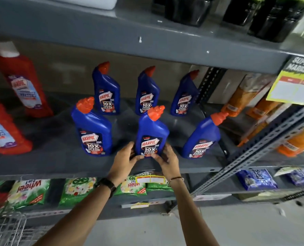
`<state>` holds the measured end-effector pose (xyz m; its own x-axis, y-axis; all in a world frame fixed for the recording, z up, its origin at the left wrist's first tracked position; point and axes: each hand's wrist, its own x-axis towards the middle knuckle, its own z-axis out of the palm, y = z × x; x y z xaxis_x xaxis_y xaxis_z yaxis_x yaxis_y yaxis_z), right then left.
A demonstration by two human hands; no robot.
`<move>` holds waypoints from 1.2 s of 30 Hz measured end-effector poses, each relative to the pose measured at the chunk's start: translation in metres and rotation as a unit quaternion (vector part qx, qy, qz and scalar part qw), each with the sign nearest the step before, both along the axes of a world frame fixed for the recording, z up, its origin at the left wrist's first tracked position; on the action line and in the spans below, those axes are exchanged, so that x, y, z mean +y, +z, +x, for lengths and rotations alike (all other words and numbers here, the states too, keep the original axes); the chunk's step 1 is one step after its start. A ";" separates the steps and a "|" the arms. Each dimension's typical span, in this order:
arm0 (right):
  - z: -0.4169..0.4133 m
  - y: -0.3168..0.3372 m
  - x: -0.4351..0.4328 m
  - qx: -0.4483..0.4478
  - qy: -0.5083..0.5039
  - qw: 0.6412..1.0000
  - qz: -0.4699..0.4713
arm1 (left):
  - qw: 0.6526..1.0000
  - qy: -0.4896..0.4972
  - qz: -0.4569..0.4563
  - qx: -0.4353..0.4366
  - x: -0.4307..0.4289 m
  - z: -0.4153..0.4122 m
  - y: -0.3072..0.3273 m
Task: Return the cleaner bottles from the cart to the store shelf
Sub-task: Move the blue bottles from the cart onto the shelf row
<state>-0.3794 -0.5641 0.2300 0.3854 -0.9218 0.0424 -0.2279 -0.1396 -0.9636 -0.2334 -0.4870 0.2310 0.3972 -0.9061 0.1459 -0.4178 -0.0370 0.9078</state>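
Observation:
Several blue Harpic cleaner bottles with orange caps stand in two rows on the grey shelf (pixel 58 162). The front middle bottle (pixel 152 130) stands upright near the shelf's front edge. My left hand (pixel 125 159) cups its lower left side and my right hand (pixel 167 159) cups its lower right side, fingers on the label. Another blue bottle (pixel 92 128) stands to its left and a third (pixel 201 137) leans at its right. Three more (pixel 106 89) stand behind. A corner of the wire cart (pixel 5 228) shows at bottom left.
Red cleaner bottles (pixel 23 84) stand at the shelf's left. Orange packets (pixel 245 96) fill the neighbouring bay behind a slotted metal upright (pixel 264 139). Green detergent bags (pixel 28 192) lie on the shelf below. Dark containers (pixel 188 9) sit on the shelf above.

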 end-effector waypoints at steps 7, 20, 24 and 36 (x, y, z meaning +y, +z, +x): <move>0.003 -0.008 0.002 -0.008 -0.012 1.000 -0.011 | 1.000 -0.007 0.018 -0.024 -0.003 0.008 -0.003; 0.049 -0.018 0.112 0.059 0.024 0.988 -0.142 | 0.888 0.390 -0.208 0.129 0.079 0.035 -0.017; 0.112 -0.003 0.089 0.010 0.073 0.996 -0.059 | 0.932 0.302 -0.158 0.119 0.082 0.093 -0.006; 0.124 -0.002 0.065 0.050 0.088 0.994 -0.031 | 0.991 0.127 -0.026 0.021 0.080 0.109 -0.009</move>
